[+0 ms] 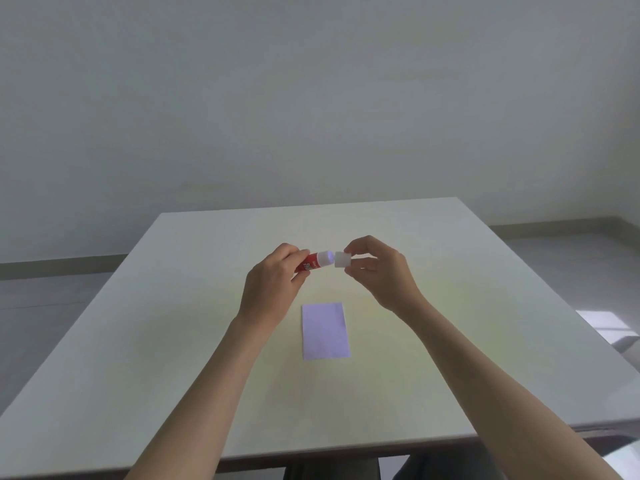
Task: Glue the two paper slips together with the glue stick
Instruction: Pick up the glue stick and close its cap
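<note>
Evidently the glue stick (313, 264) was gripped in the left hand (273, 282) while the cap (341, 259), pinched by the right hand (377, 271) fingertips, was best drawn straight off.

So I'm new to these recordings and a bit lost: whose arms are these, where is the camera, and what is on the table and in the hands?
There is no machine here. A person wears a camera on the head, looking forward and down, so you see their own bare arms. The left hand holds a red glue stick. The fingers of the right hand hold its white cap, just off the stick. On the pale table lies a light purple paper, flat, nearer the person than the hands. Only one piece is distinguishable.
</note>
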The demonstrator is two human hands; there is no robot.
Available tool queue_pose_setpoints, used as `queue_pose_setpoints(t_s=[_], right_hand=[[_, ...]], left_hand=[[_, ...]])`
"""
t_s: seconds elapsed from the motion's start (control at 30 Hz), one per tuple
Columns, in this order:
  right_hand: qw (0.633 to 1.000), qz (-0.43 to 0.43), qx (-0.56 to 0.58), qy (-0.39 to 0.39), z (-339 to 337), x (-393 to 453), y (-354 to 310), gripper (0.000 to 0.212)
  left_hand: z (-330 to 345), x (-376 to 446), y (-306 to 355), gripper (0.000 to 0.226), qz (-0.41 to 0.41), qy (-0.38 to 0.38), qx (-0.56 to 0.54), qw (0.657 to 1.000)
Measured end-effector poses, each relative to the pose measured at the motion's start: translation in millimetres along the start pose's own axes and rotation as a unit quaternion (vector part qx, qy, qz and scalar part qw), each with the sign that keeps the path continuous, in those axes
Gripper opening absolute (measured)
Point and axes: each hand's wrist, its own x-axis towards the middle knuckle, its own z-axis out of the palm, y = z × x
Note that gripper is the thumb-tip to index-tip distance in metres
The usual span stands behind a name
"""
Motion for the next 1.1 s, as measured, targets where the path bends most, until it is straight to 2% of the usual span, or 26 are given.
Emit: queue_pose_setpoints(t_s=[0.5, 0.73, 0.87, 0.93, 1.03, 1.1], right_hand=[[0.999, -0.038, -0.017, -0.029, -0.3, -1.1, -2.8, 0.025], [0.999, -0.026, -0.025, -0.034, 3.1, 4.0, 0.6, 0.024], [0.999, -0.008, -0.018, -0.032, 6.6, 6.2, 2.1, 0.013], [0.999, 0.009, -0.036, -0.036, 9.4, 7.1, 2.2, 0.008], [0.994, 0.007, -0.105, -0.043, 12.7, 8.4, 6.1, 0.020], [0.991, -0.008, -0.121, -0.053, 13.3, 7.7, 8.0, 0.014]], left_hand=[[-0.2, -0.7, 4.6, 0.026, 0.029, -0.001, 0.032, 0.999], [0.8, -2.7, 6.5, 0.025, 0.020, -0.001, 0.014, 1.000], [0.1, -1.6, 8.3, 0.025, 0.022, 0.004, 0.021, 1.000], [-0.2, -2.2, 8.4, 0.026, 0.024, 0.004, 0.027, 0.999], [0.8, -6.2, 4.9, 0.026, 0.014, -0.007, 0.025, 1.000], [2.0, -9.2, 2.0, 0.027, -0.002, -0.015, 0.021, 1.000]])
